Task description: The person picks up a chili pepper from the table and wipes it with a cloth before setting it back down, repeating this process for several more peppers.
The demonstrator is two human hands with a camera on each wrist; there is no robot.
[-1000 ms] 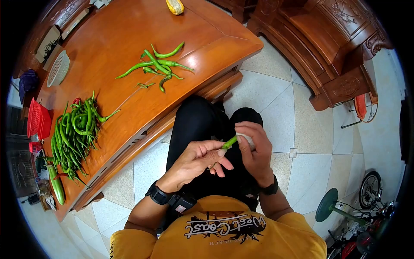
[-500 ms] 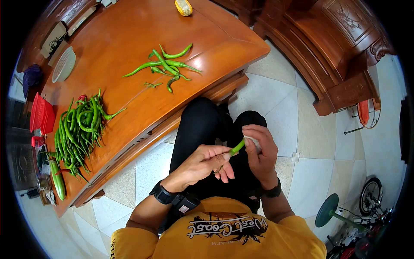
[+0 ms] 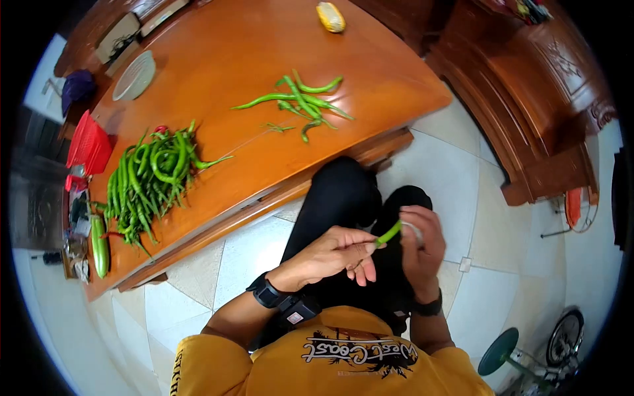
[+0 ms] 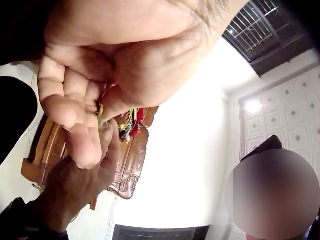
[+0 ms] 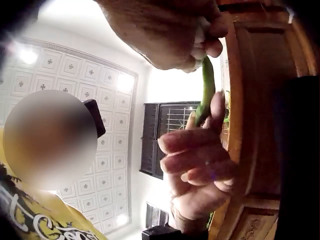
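Observation:
Over the person's lap, the left hand (image 3: 337, 254) pinches one end of a green chili pepper (image 3: 389, 233) between thumb and forefinger, its other fingers loosely bent. The right hand (image 3: 424, 247) curls round the pepper's other end with a wad of white cloth (image 5: 199, 39) in its fingers. In the right wrist view the pepper (image 5: 207, 87) spans upright between both hands. The left wrist view shows mostly the left palm (image 4: 150, 70), which hides nearly all of the pepper. On the table, several green chilies (image 3: 307, 105) lie apart from a large heap of chilies (image 3: 152, 175).
The wooden table (image 3: 218, 59) stands ahead and left. On it are a red basket (image 3: 90, 145), a pale colander (image 3: 135, 76), a long green vegetable (image 3: 100, 247), a yellow object (image 3: 331, 18) and small stem scraps (image 3: 277, 127). Carved wooden furniture (image 3: 508, 105) stands at right.
The head view has turned, so the table and its things shift right in it. Both hands keep hold of the pepper; the right hand's fingers cover its far end and the cloth.

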